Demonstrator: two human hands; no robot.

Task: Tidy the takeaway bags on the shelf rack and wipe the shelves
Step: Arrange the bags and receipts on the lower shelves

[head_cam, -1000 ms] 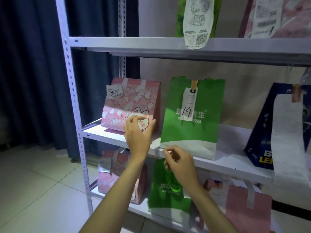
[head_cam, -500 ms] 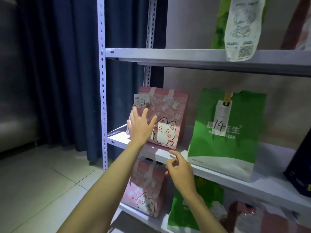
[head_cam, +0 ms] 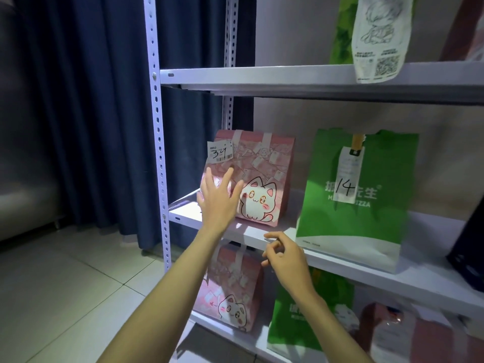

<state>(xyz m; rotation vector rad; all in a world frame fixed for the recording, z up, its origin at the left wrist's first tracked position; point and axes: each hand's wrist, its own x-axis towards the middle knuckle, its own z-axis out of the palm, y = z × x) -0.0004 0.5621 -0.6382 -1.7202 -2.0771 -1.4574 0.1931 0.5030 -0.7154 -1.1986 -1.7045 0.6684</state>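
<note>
A pink cat-print bag (head_cam: 264,169) with a "324" label stands at the left end of the middle shelf (head_cam: 251,233). My left hand (head_cam: 218,197) is spread with straight fingers in front of the bag's lower left; I cannot tell if it touches. A green bag (head_cam: 366,221) tagged "14" stands to the right on the same shelf. My right hand (head_cam: 284,258) hovers at the shelf's front edge with loosely curled fingers, holding nothing.
A white perforated post (head_cam: 157,142) frames the rack's left side, with a dark blue curtain (head_cam: 86,113) behind. The lower shelf holds another pink cat bag (head_cam: 233,292) and a green bag (head_cam: 309,318). A dark bag (head_cam: 468,252) sits at the right edge. A receipt (head_cam: 377,38) hangs from the top shelf.
The view has swung left and closer to the rack. My left hand has stayed in front of the pink bag with its fingers spread wider; my right hand stays by the shelf edge.
</note>
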